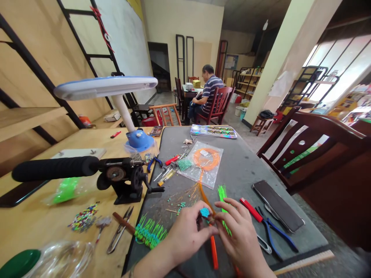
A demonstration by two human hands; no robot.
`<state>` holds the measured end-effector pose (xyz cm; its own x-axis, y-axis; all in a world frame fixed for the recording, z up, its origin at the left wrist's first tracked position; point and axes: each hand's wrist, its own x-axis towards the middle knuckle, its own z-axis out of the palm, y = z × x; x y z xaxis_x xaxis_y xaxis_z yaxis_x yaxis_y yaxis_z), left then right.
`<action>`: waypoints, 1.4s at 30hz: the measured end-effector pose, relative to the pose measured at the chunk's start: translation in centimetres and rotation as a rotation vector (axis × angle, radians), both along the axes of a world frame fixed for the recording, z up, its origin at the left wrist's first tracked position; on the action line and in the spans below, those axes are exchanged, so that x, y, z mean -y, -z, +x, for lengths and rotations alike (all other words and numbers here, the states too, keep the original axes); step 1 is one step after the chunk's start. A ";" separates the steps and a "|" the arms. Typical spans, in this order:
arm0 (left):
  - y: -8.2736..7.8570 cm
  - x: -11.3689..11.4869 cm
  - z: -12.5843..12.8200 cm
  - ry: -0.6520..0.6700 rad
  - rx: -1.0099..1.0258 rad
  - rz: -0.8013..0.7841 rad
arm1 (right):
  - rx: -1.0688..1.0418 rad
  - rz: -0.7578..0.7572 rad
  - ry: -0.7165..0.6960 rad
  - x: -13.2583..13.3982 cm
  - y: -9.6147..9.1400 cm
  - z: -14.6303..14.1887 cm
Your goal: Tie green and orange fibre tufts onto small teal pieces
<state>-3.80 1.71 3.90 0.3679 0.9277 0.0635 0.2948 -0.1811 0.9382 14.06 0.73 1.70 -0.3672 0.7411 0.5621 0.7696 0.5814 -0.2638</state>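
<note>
My left hand (187, 227) is closed around a small bundle with a bright turquoise, bumpy end (204, 212) poking up between thumb and forefinger. Close beside it, my right hand (239, 231) pinches at the same spot, its fingertips meeting the left ones; what they grip is too small to make out. An orange strand (205, 195) runs from a clear bag of coiled orange line (207, 158) down to my fingers. Below them lies an orange-red stick (213, 251). Bright green strands (222, 193) lie partly behind my right hand. Left of my left hand are green-and-turquoise tied pieces (149, 231).
Right of my hands lie blue-handled pliers (279, 235), a red lighter (251, 209) and a phone (278, 204). On the left stand a black hand-cranked device (121, 177) and a lamp (133, 139). Loose beads (84, 218) and snips (120, 231) lie nearby. A person (210, 92) sits farther back.
</note>
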 end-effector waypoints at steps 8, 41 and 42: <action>0.0 -0.5 0.0 -0.014 -0.060 0.118 | -0.118 -0.112 0.044 0.3 0.1 0.3; 1.0 -0.7 0.0 -0.011 -0.064 0.134 | -0.073 -0.124 -0.038 0.3 -0.1 0.2; 1.1 -0.7 0.0 -0.010 -0.066 0.129 | -0.062 -0.121 -0.044 0.3 -0.2 0.3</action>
<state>-3.79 2.41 2.85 0.3661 0.9169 0.1587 0.3571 -0.2959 0.8860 14.36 0.46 1.87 -0.3682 0.7890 0.4919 0.7241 0.5752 -0.3806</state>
